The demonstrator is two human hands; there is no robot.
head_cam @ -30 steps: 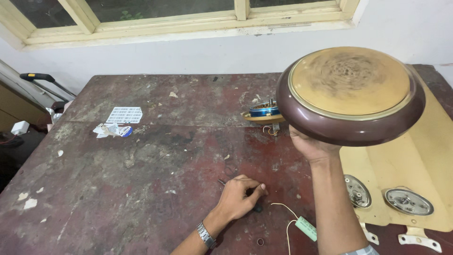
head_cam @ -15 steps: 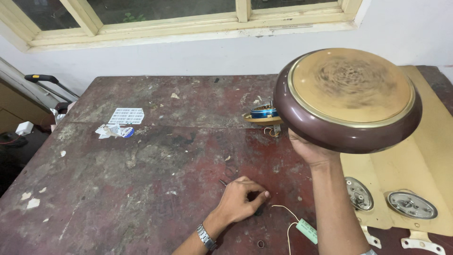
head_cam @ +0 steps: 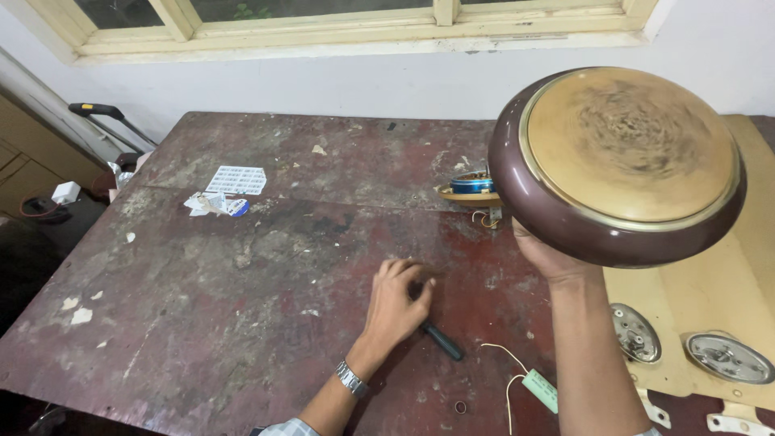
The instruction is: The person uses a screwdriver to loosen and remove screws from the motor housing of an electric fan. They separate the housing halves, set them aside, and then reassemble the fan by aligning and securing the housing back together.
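Head view, catalogued largest to smallest.

1. Worn red-brown workbench (head_cam: 242, 323), fills the frame; window sill along 12 o'clock.
2. Brown ceiling-fan motor housing (head_cam: 617, 165) with a tan, gold-rimmed face, at 2 o'clock. It is raised clear of the bench on the right hand (head_cam: 553, 257), whose fingers cup it from beneath. Against half a second ago it sits slightly more tilted, its face blurred.
3. Cream fan blades (head_cam: 726, 299) with round metal fittings, at 4 o'clock.
4. Left hand (head_cam: 398, 303), centre; it has slid forward along the bench and now lies fingers curled over a dark-handled tool (head_cam: 442, 342). Whether the grip has closed, I cannot tell.
5. White printed sheet (head_cam: 236, 179), rectangular, at 10 o'clock; crumpled white-and-blue wrapper (head_cam: 211, 204) just beside it.
6. Blue-and-brass part (head_cam: 471, 187), at 1 o'clock.
7. Pale green capacitor (head_cam: 539, 390) with white leads, at 5 o'clock.
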